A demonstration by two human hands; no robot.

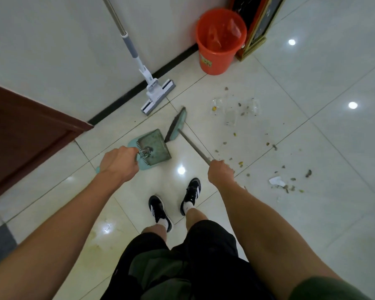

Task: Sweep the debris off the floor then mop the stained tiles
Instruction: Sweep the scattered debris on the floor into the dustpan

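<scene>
My left hand (118,164) grips the handle of a teal dustpan (155,148) that rests on the pale floor tiles ahead of my feet. My right hand (220,172) is closed on the grey handle of a teal broom (177,124), whose head stands just right of the dustpan's open edge. Debris (236,109) lies scattered over the tiles to the right: clear plastic scraps, small brown and yellow bits, and a white paper scrap (276,181). A white and grey flat mop (157,96) leans against the wall beyond the dustpan.
An orange bucket (220,50) lined with a plastic bag stands by the wall at the back, next to a dark framed stand (258,24). A brown wooden door (26,135) juts in on the left. A yellowish stain (97,237) marks the tile near my left arm.
</scene>
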